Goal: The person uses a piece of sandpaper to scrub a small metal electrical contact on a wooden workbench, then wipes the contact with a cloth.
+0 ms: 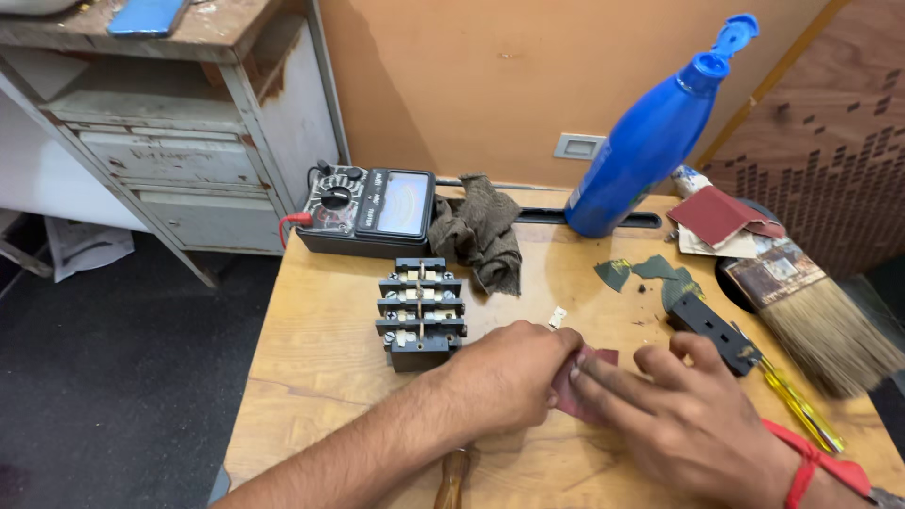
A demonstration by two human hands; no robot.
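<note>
Reddish-brown sandpaper (586, 377) lies on the wooden table (320, 368) near its front edge, pinched by the curled left hand (509, 375) and pressed by the right hand (679, 410), beside a black contactor block (420, 313), with a blue bottle (650, 137) behind.

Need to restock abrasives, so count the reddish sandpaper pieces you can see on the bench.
2: one small piece pinched between both hands at the front, one larger sheet folded at the back right by the brush. More may lie beneath.
</note>
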